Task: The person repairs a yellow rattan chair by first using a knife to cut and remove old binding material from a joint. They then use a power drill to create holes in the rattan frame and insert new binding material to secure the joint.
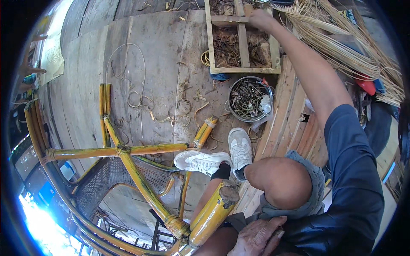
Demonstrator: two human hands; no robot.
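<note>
My right arm stretches far forward, and my right hand (259, 20) is over a wooden compartment tray (276, 55), beside its crossing dividers. Its fingertips merge with the wood, so whether they grip anything cannot be made out. Close to my body, my left hand (258, 237) rests by my lap with loosely bent fingers slightly apart; nothing shows in it. Left of it stands a glossy yellow-green bamboo frame (143, 187), its poles bound with wrapped lashings (176, 225). A thick pole end (229, 194) rises next to my left hand. The tray's compartments hold small brown sticks or nails.
A metal bucket (250, 99) of scraps stands below the tray. Bundled rattan strips (329, 38) lie at the far right, near a red object (366, 86). Planks (294, 115) line the right side. Curled offcuts litter the wooden floor (162, 51). A woven chair (111, 179) sits beneath the frame.
</note>
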